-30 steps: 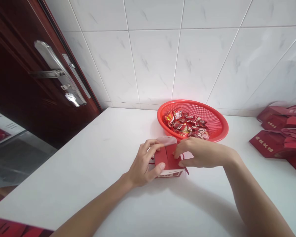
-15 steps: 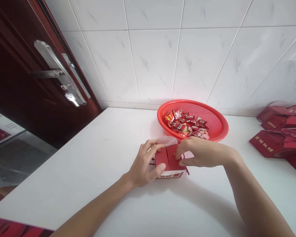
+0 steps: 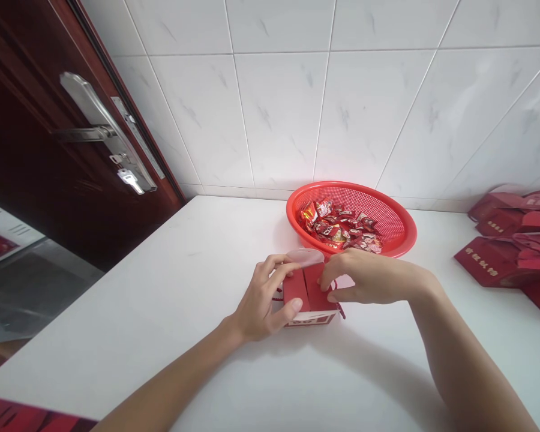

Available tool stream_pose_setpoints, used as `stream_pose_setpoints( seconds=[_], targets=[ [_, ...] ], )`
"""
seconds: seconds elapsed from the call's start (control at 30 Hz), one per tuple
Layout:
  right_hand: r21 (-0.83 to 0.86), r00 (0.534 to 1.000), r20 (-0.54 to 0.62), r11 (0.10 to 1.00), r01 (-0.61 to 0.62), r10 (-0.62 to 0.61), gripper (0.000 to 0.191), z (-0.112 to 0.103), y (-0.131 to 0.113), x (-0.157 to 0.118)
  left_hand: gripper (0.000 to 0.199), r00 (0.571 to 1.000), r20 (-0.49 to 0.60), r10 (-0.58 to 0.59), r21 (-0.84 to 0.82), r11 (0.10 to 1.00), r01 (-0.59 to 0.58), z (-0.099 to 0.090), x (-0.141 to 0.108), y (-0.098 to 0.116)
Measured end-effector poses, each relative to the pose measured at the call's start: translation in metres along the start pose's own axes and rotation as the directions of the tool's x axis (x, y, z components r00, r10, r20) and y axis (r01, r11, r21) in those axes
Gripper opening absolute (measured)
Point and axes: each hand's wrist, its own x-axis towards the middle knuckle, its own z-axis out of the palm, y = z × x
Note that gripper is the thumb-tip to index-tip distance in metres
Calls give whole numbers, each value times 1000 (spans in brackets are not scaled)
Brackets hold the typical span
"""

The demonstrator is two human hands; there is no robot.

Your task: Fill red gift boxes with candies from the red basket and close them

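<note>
A small red and white box stands on the white table, its two red flaps folded inward across the top and a pale rounded flap raised at the back. My left hand wraps round the box's left side, thumb on the near left corner and fingers at the rear left. My right hand bends over the right flap with its fingertips pressed on it. Dark red cord shows at both sides of the box. Just behind is a red mesh basket holding several wrapped candies.
Several dark red boxes lie at the right end of the white table. A tiled wall rises behind it. On the left is a brown door with keys in its lock. Red items show at the lower left.
</note>
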Motion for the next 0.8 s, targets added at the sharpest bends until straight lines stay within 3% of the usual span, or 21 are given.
stream_pose_setpoints(
  seconds=[0.33, 0.8],
  targets=[
    [-8, 999, -20, 999, 45, -45, 18, 1, 5, 1, 43, 1000, -7, 6, -7, 1000, -6, 1, -1, -2],
    [-24, 1000, 1, 1000, 2, -2, 18, -1, 3, -2, 42, 1000, 3, -9, 35, 999, 8, -1, 1, 0]
  ],
)
